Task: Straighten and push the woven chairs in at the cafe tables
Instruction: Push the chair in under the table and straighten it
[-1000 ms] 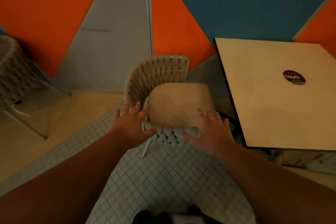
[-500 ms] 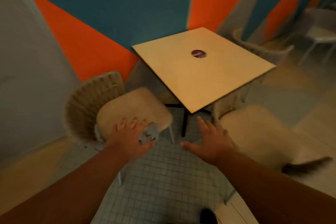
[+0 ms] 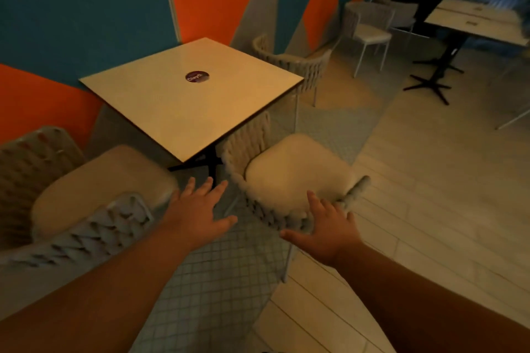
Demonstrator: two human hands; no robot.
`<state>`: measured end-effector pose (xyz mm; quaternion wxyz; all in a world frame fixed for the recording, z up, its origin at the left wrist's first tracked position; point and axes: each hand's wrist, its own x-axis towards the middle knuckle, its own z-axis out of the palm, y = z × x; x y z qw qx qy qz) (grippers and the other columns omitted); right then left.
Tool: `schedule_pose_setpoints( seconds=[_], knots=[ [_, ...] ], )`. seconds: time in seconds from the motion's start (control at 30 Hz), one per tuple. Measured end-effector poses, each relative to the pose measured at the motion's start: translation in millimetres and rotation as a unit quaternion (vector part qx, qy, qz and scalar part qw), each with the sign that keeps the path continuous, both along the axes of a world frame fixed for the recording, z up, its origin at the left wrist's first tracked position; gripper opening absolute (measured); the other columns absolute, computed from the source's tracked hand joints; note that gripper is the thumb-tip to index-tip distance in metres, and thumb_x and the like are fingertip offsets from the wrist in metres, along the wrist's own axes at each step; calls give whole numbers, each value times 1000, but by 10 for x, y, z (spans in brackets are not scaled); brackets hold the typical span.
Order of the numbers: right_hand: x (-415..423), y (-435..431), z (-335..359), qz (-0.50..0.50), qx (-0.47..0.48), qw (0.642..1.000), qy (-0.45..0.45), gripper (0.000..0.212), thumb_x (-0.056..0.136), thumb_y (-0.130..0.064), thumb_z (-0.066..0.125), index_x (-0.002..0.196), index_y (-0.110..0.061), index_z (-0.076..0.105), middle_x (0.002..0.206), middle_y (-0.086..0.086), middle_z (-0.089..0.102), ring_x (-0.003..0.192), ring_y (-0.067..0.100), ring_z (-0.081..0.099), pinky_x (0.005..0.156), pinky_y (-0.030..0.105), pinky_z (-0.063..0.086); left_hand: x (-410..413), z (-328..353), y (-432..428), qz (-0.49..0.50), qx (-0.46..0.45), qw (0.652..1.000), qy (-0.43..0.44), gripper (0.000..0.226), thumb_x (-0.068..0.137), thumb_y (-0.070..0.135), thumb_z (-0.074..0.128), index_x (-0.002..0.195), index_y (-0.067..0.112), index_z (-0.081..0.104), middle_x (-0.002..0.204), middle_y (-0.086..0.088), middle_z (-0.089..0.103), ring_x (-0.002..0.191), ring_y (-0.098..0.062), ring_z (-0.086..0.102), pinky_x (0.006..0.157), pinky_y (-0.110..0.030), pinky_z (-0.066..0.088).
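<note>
A square cafe table (image 3: 172, 112) with a round dark sticker stands against the painted wall. A woven chair with a cushion (image 3: 94, 198) sits at its left corner, near me. A second woven chair (image 3: 289, 175) sits at the table's right side, its seat turned toward me. My left hand (image 3: 198, 212) hovers open over the tiled floor between the two chairs, touching neither. My right hand (image 3: 324, 229) is open, its fingers resting on the woven front rim of the right chair. A third woven chair (image 3: 298, 60) stands behind the table.
The table's black pedestal leg (image 3: 212, 163) stands between the chairs. Further right are a white chair (image 3: 370, 31) and another table (image 3: 470, 23) on a black cross base (image 3: 430, 83). Wood-look flooring stretches to the right of the tiled patch.
My view swung right from the left chair to the table and right chair. My left hand came off the left chair; my right hand reached the right chair's rim.
</note>
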<state>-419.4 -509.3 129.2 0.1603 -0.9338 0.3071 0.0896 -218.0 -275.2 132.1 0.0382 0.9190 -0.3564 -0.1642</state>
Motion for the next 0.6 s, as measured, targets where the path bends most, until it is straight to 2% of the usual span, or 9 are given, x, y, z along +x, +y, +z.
schedule_pose_setpoints(
  seconds=[0.1, 0.3, 0.47, 0.6],
  knots=[
    [-491, -407, 11, 9, -10, 1000, 13, 140, 47, -113, 15, 163, -35, -5, 172, 5, 15, 157, 33, 11, 124, 61, 9, -438, -105, -428, 10, -6, 1000, 3, 100, 84, 93, 32, 165, 45, -3, 176, 5, -2, 161, -32, -6, 127, -58, 5],
    [-1046, -1032, 40, 19, -6, 999, 26, 140, 47, -113, 17, 163, -36, -5, 172, 4, 16, 157, 33, 12, 124, 62, 10, -975, -204, -919, 30, -18, 999, 13, 115, 64, 100, 13, 165, 45, 1, 176, 4, 5, 161, -33, -3, 128, -59, 5],
    [-1048, -1500, -51, 29, 0, 999, 38, 141, 46, -113, 16, 162, -37, -8, 172, 5, 14, 158, 33, 10, 125, 62, 10, -1004, -269, -1277, 39, -3, 999, 14, 100, 84, 92, 33, 166, 43, 2, 176, 3, 6, 161, -33, -3, 128, -60, 5],
    [-831, -1956, -74, 35, -1, 999, 38, 146, 43, -113, 15, 163, -33, -7, 172, 5, 15, 157, 34, 11, 125, 60, 12, -861, -375, -1700, 49, -17, 998, 26, 97, 88, 87, 40, 166, 43, 4, 176, 2, 7, 161, -32, -1, 128, -58, 4]
  ],
)
